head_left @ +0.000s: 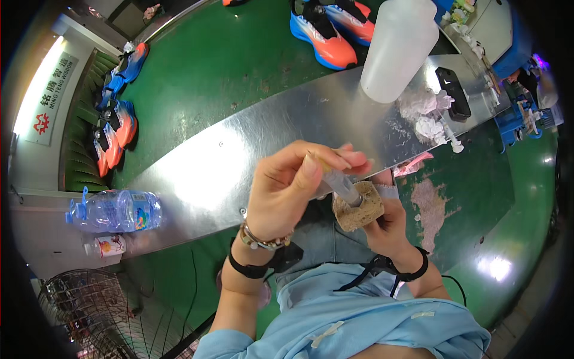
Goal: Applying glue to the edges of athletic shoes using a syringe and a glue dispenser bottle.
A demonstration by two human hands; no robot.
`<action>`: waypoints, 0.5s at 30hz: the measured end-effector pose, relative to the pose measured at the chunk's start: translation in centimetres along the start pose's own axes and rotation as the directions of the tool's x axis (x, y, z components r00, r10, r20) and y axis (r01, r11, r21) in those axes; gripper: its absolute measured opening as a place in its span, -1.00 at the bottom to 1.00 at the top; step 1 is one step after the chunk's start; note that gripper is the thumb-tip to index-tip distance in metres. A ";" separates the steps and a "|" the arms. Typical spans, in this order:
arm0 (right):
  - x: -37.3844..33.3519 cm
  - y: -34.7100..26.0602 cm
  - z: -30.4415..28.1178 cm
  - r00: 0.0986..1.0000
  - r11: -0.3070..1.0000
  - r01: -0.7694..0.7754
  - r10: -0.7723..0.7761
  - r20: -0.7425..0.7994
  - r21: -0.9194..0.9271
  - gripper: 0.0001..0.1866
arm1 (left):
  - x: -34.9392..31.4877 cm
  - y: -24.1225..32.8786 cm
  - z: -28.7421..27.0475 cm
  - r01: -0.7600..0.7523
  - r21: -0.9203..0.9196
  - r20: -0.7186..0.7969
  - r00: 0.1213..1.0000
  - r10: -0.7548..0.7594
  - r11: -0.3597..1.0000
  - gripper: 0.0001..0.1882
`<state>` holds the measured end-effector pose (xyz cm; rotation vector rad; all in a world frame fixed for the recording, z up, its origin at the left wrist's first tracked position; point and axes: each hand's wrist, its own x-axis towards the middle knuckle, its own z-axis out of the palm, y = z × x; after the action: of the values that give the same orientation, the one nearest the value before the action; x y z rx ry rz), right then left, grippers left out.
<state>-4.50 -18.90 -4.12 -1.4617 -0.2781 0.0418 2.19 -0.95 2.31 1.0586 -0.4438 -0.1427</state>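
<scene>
Above the lap, hands gripping: left [287, 188] a half-hidden syringe [342, 184], right [391, 224] a tan sponge block [359, 209]

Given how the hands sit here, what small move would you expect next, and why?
Probably press the syringe tip further into the tan sponge block: the left hand holds the syringe angled down with its tip already at the block, which the right hand steadies from below.

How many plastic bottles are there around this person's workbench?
3: a big frosted white bottle standing on the metal bench, a clear water bottle lying at its left end, and a small bottle just below that. Others may be hidden.
</scene>
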 end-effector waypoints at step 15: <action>4.2 -1.1 0.2 0.650 -0.031 0.606 -0.557 0.518 -0.795 -0.54 | 0.0 -0.4 1.0 -0.022 0.400 -0.110 0.991 0.072 0.916 -0.71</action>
<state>-0.64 -18.04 -2.36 -2.4394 -1.1423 -1.0293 1.80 -1.98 2.42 1.4486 -0.3947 0.0611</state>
